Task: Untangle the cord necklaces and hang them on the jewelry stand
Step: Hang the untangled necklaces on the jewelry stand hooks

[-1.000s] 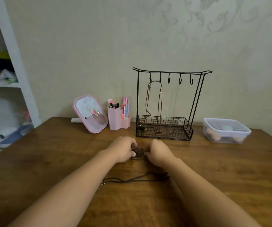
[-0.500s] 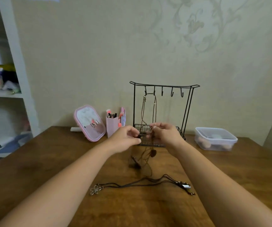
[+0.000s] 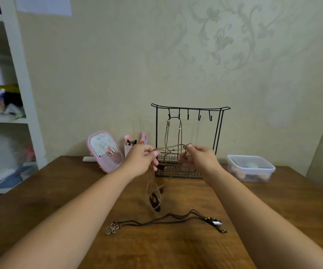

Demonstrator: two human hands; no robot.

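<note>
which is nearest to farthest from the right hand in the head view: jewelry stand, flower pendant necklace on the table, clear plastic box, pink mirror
From the right hand:
1. jewelry stand, directly behind the hand.
2. clear plastic box, off to the right.
3. flower pendant necklace and pink mirror: too close to call; the necklace lies below on the table, the mirror stands far left.

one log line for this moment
hands: left, right pinch brown cord | stand: one hung | table: black necklace
</note>
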